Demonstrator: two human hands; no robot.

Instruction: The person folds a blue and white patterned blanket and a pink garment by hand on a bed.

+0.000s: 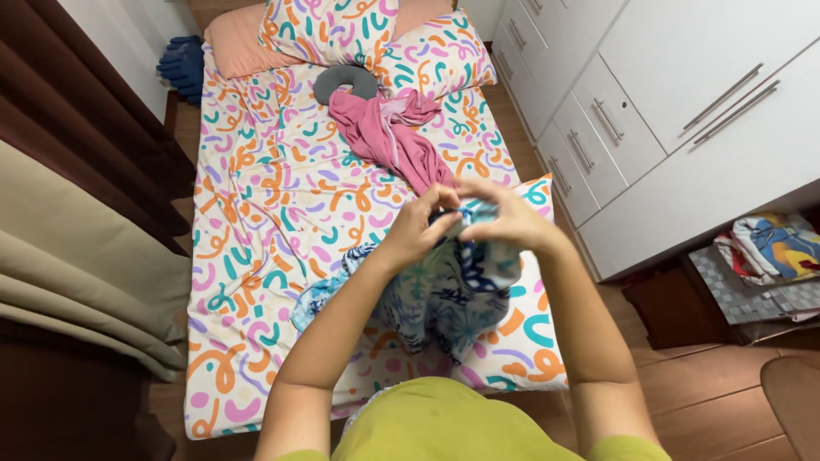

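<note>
Both hands bunch up a blue patterned garment over the bed.

Left hand (417,229) and right hand (504,218) meet at the top edge of the blue-and-white patterned garment (444,294); each grip is clenched on the fabric, fingers pinching it close together. The cloth hangs from the hands and its lower part rests on the bed (256,222), which has a white sheet with colourful squiggles. A pink garment (389,132) lies crumpled further up the bed, just beyond the hands, and seems to touch a grey neck pillow (344,78). Two patterned pillows (376,38) sit at the head end. White cabinet with metal handles (683,111) on the right, folded clothes (769,248) below it. Brown and beige curtains (68,188) on the left.
</note>
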